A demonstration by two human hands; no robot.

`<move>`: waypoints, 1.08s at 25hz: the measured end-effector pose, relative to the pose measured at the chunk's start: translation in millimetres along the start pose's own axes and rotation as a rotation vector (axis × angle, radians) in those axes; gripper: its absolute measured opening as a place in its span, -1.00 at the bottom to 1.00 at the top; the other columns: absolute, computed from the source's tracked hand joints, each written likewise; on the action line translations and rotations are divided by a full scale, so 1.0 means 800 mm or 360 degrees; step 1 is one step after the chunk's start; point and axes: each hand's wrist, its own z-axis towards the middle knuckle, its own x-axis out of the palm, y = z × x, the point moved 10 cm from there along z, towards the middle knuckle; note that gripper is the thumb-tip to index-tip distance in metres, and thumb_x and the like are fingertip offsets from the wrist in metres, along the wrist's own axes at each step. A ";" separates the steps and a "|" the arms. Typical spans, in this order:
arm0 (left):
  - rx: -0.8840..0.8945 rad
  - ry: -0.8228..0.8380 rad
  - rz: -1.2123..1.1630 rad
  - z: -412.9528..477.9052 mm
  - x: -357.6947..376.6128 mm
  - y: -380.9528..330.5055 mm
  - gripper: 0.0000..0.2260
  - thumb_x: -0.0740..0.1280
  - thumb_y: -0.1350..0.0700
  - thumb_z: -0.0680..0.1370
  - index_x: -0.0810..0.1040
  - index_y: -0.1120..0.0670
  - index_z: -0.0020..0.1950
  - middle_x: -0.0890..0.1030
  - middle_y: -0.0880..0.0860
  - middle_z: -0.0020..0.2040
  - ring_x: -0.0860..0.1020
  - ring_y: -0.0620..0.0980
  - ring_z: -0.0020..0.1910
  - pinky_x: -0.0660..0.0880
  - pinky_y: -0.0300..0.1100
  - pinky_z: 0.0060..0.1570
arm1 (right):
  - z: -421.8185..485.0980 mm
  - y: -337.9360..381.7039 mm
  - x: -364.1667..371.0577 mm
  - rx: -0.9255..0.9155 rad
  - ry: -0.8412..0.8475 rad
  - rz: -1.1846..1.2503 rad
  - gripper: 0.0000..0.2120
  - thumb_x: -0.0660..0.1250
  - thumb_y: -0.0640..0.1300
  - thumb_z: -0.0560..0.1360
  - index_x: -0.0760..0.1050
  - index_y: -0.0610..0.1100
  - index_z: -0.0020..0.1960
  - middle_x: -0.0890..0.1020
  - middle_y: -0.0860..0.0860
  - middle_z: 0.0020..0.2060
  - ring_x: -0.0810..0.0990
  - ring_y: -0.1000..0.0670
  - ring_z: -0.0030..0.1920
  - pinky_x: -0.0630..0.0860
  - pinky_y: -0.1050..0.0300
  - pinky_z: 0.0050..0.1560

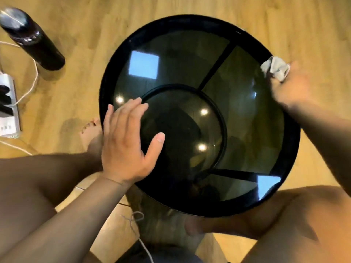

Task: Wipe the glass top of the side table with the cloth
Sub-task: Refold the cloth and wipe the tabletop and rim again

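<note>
A round side table with a black rim (106, 76) and a dark glass top (176, 59) fills the middle of the view. My left hand (127, 143) lies flat with fingers spread on the near left part of the glass. My right hand (290, 86), blurred by motion, holds a crumpled grey-white cloth (275, 68) against the glass at the far right rim.
A dark cylindrical bottle (32, 38) stands on the wooden floor at the far left. A white power strip (7, 107) with white cables lies at the left edge. My bare knees and feet flank the table's near side.
</note>
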 end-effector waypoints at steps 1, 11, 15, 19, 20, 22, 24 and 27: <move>0.0004 0.0004 0.0006 0.001 0.001 0.001 -0.47 0.20 -0.10 0.56 0.44 0.22 0.40 0.49 0.20 0.40 0.42 0.19 0.44 0.09 0.28 0.52 | -0.032 0.023 -0.006 0.0021 -0.0032 0.0086 -0.60 0.19 0.03 0.52 0.39 -0.26 0.18 0.53 -0.35 0.08 0.51 -0.39 0.11 0.47 -0.20 0.06; -0.0307 -0.0223 -0.0546 -0.014 -0.048 -0.010 -0.66 0.24 0.09 0.61 0.45 0.21 0.34 0.49 0.17 0.31 0.44 0.07 0.33 0.32 -0.13 0.39 | -0.412 0.225 -0.010 -0.0959 0.0338 0.0490 -0.58 0.32 0.10 0.47 0.41 0.01 0.29 0.59 -0.02 -0.02 0.57 -0.11 -0.02 0.45 -0.05 -0.06; -0.0649 0.0583 -0.1151 -0.057 -0.008 -0.081 -0.63 0.29 -0.18 0.52 0.50 -0.04 0.26 0.59 -0.12 0.12 0.57 -0.16 0.14 0.48 -0.15 0.15 | -0.374 0.126 -0.053 0.0053 0.0298 0.1641 -0.66 0.30 0.19 0.53 0.36 -0.04 0.09 0.57 0.06 -0.12 0.61 0.00 -0.08 0.54 0.09 -0.11; -0.0590 0.0864 -0.1156 -0.113 0.005 -0.147 -0.54 0.47 -0.16 0.48 0.42 -0.10 0.30 0.61 -0.17 0.13 0.62 -0.16 0.07 0.56 -0.30 -0.09 | -0.395 0.124 -0.050 0.0184 0.0667 0.2125 -0.67 0.20 0.17 0.59 0.52 -0.05 0.16 0.69 -0.06 0.01 0.67 -0.05 0.05 0.61 0.00 0.05; -0.0631 0.0751 -0.1149 -0.118 -0.005 -0.143 -0.58 0.49 -0.11 0.48 0.43 -0.09 0.27 0.62 -0.15 0.11 0.62 -0.16 0.05 0.55 -0.29 -0.11 | -0.401 0.124 -0.052 0.0171 0.0716 0.2168 -0.68 0.22 0.15 0.59 0.54 -0.05 0.15 0.71 -0.07 0.01 0.68 -0.06 0.05 0.61 0.00 0.05; -0.0762 0.0588 -0.1311 -0.126 -0.020 -0.130 -0.71 0.47 -0.03 0.53 0.52 -0.02 0.19 0.67 -0.03 0.06 0.65 -0.03 0.04 0.57 -0.18 -0.10 | -0.404 0.119 -0.066 0.0082 0.0697 0.2112 -0.71 0.24 0.11 0.60 0.58 -0.08 0.09 0.74 -0.02 -0.07 0.71 -0.02 -0.03 0.62 0.12 -0.09; -0.0923 0.0536 -0.1495 -0.134 -0.027 -0.114 -0.80 0.42 0.04 0.57 0.58 0.06 0.16 0.70 0.10 0.04 0.66 0.11 0.03 0.57 0.04 -0.04 | -0.401 0.110 -0.080 0.0054 0.0654 0.2139 -0.73 0.25 0.04 0.61 0.58 -0.14 0.10 0.74 -0.03 -0.09 0.72 0.00 -0.05 0.61 0.21 -0.20; -0.0997 0.0642 -0.1874 -0.145 -0.025 -0.120 -0.68 0.41 -0.04 0.54 0.61 0.10 0.21 0.69 0.17 0.12 0.65 0.12 0.03 0.57 0.11 0.02 | -0.404 0.113 -0.093 0.0093 0.0750 0.2427 -0.70 0.24 -0.04 0.62 0.49 -0.24 0.21 0.72 -0.16 -0.03 0.72 -0.11 -0.02 0.65 0.09 -0.22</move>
